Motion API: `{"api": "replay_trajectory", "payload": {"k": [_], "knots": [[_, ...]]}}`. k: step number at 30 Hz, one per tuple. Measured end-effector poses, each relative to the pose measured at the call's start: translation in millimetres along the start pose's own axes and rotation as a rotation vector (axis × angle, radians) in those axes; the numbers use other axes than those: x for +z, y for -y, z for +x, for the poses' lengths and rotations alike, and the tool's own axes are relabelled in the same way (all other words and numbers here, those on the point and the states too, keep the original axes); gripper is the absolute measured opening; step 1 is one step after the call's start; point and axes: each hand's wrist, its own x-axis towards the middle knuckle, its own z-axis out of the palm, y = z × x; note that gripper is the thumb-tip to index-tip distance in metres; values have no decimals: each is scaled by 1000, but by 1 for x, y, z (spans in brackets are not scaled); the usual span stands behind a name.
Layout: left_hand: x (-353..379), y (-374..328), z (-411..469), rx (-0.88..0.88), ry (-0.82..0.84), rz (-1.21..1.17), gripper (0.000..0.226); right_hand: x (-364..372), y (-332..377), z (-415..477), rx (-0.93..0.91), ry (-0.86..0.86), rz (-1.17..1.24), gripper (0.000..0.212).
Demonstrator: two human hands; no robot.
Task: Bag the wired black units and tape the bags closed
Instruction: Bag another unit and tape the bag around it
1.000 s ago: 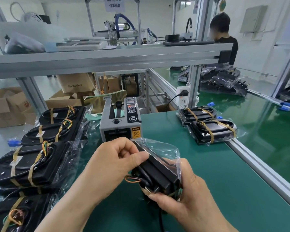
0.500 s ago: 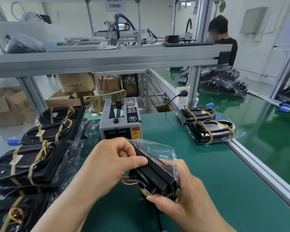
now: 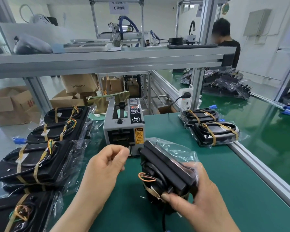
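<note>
A wired black unit sits partly inside a clear plastic bag, tilted, with orange and green wires sticking out at its near end. My right hand grips the unit and the bag from below and the right. My left hand is off the unit, fingers curled. Its thumb and forefinger pinch a small pale strip of tape at the outlet of the grey tape dispenser.
Several taped black units on clear bags lie stacked along the left of the green table. Two bagged units lie at the right by the aluminium rail. A shelf beam crosses overhead. A person stands at the far bench.
My left hand let go of the unit's top end and moved up and left to the dispenser's outlet. My right hand still holds the bagged unit, now shifted slightly right.
</note>
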Motion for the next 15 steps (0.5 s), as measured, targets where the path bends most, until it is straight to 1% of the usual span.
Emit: {"api": "replay_trajectory", "payload": {"k": [1, 2, 5, 6, 8, 9, 11, 13, 15], "knots": [[-2, 6, 0, -15, 36, 19, 29, -2, 0, -1, 13, -16, 18, 56], [-4, 10, 0, -22, 117, 52, 37, -4, -1, -1, 26, -21, 42, 55], [2, 16, 1, -39, 405, 179, 79, -8, -7, -2, 59, 18, 120, 57], [4, 15, 2, -42, 463, 204, 88, -9, -9, -3, 68, 31, 167, 57], [9, 12, 6, -49, 550, 197, 96, -8, -15, -6, 73, 45, 296, 60], [9, 9, 8, -51, 579, 174, 95, -6, -19, -7, 71, 42, 350, 64], [9, 6, 12, -26, 609, 123, 81, -3, -25, -9, 89, 20, 427, 71], [7, 2, 13, 23, 597, 101, 61, -1, -33, -9, 115, 14, 492, 73], [5, -4, 14, 24, 576, 61, 56, -2, -44, -6, 144, 59, 493, 76]]}}
